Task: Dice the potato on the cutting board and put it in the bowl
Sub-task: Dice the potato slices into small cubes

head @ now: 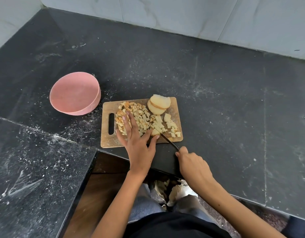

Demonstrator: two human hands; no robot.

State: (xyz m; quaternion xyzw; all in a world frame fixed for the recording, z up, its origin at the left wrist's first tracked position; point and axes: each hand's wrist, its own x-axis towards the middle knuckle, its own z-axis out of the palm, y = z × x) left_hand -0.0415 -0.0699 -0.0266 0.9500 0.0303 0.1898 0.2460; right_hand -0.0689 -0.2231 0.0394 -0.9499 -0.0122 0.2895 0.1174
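A wooden cutting board (175,107) lies on the black counter, covered with several small potato cubes (143,117). Two thick potato slices (159,103) are stacked at its far edge. My left hand (136,141) rests flat on the board, fingers spread over the cubes, thumb and forefinger pinching a small uncut potato piece (155,132). My right hand (191,162) grips the handle of a knife (169,141), whose blade meets that piece at the board's near edge. The pink bowl (74,95) sits left of the board and looks empty.
The black stone counter (217,100) is speckled with white residue and forms an inner corner right below the board. A pale tiled wall (182,16) runs along the back. Below the counter edge I see my legs and a crumpled bag (174,191).
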